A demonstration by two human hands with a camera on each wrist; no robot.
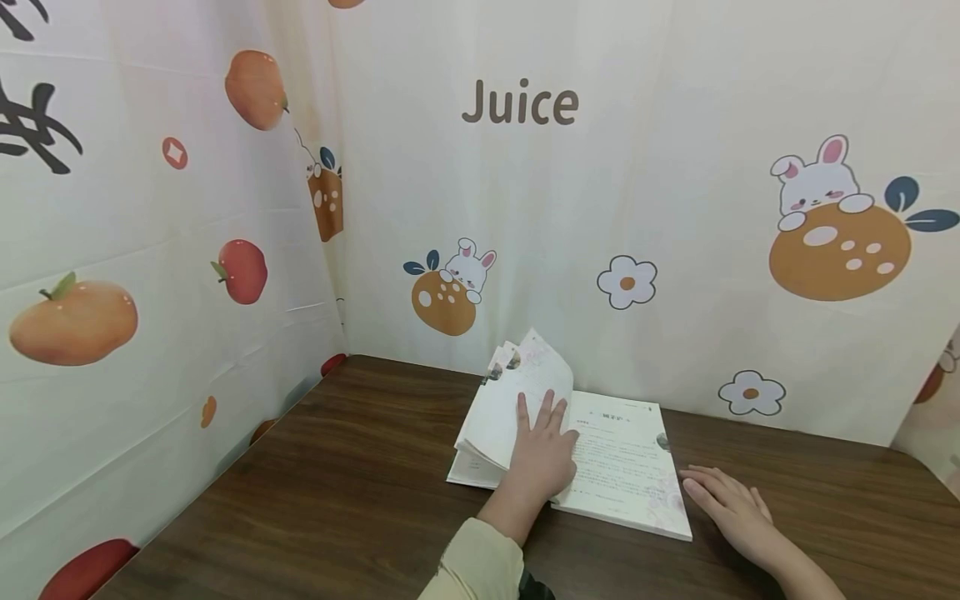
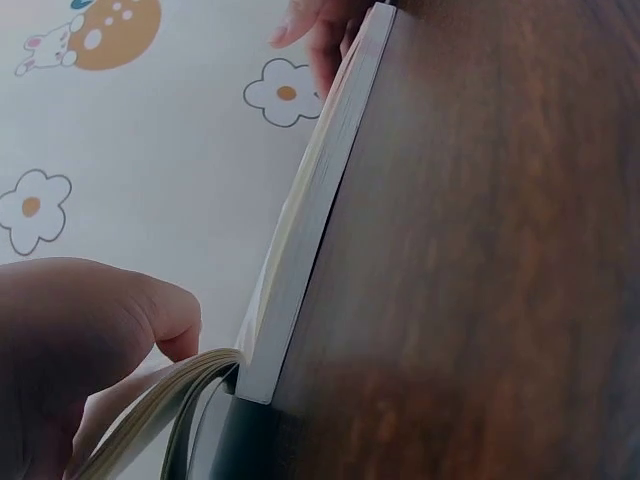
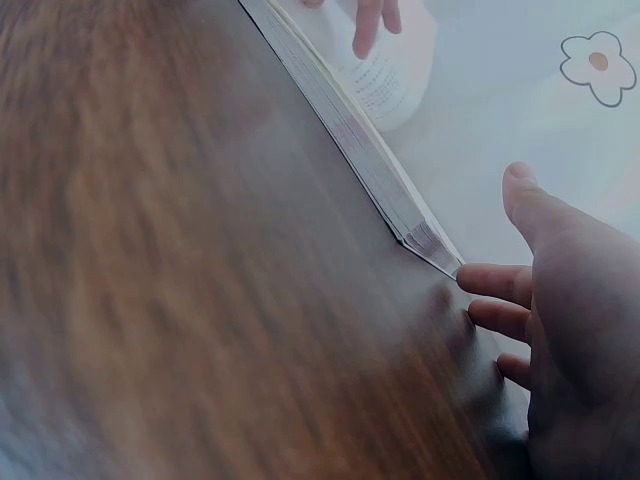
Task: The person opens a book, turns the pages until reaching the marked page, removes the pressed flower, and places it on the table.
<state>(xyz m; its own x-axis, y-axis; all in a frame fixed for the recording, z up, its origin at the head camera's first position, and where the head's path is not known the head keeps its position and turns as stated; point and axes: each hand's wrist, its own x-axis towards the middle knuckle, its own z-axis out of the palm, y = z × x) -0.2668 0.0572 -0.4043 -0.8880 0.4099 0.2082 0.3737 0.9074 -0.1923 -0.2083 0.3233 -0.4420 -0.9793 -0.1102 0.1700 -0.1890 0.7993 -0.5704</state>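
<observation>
An open book (image 1: 615, 467) lies on the table, its right-hand page printed with text and a pink floral corner. My left hand (image 1: 542, 454) rests with spread fingers on the turned left pages (image 1: 498, 421), which bow upward and fan at the top. In the left wrist view, those pages (image 2: 160, 405) curve beneath the left hand (image 2: 90, 340) near the spine. Just off the book's right edge is my right hand (image 1: 731, 508), its fingers loosely extended. The right wrist view shows fingertips (image 3: 480, 280) right at the corner of the thick page block (image 3: 350, 140).
The dark wood table (image 1: 337, 500) spreads out around the book. A printed cloth (image 1: 675, 167) with fruit, rabbits and flowers hangs behind the table, and another patterned cloth (image 1: 172, 217) hangs along the left side.
</observation>
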